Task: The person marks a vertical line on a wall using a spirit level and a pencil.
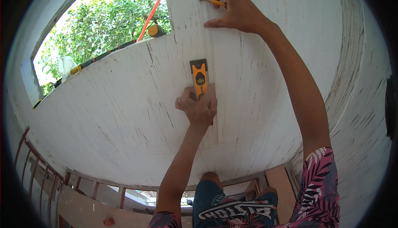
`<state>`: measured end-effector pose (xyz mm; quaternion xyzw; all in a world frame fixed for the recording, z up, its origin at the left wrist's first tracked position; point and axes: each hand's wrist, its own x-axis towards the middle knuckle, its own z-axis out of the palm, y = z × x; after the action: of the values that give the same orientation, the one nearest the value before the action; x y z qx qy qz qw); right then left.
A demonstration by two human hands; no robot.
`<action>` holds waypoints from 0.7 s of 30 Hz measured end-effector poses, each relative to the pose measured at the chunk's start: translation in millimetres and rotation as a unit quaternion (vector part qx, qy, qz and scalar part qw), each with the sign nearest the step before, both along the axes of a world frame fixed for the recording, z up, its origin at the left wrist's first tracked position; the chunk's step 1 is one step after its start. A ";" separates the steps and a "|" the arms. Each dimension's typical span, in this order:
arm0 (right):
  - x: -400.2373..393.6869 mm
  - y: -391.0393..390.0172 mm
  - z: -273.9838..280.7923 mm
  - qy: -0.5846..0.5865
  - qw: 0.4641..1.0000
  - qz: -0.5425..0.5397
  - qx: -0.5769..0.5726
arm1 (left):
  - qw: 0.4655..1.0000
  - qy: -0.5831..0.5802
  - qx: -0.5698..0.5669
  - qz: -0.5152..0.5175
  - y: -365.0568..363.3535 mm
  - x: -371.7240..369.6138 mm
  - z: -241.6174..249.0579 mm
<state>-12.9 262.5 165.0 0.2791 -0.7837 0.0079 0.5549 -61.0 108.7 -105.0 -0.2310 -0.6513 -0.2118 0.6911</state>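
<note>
Against the white wall (137, 116), my left hand (200, 107) grips an orange and black spirit level (200, 76) that stands nearly upright. Its upper part shows above my fingers, while much of the lower part is hidden behind the hand. Higher up and to the right, my right hand (238, 10) holds a short yellow pencil (217, 2) among its fingers. The thumb and index finger are spread apart near the wall, above the level.
A window opening at upper left has a ledge holding a round yellow and black object (155, 31), a long black and yellow tool (97, 58) and a plastic bag (66, 67). An orange strip (151, 15) slants there. Rusty metal railings (39, 157) and boards (280, 186) lie below.
</note>
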 end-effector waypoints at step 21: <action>18.0 2.8 9.5 -0.118 0.992 0.047 -0.013 | 1.000 0.016 0.005 0.022 2.2 1.9 4.5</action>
<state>5.1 265.3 174.5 0.3060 -0.8292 0.0771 0.4613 -59.1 110.9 -100.5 -0.2163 -0.6439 -0.1963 0.7071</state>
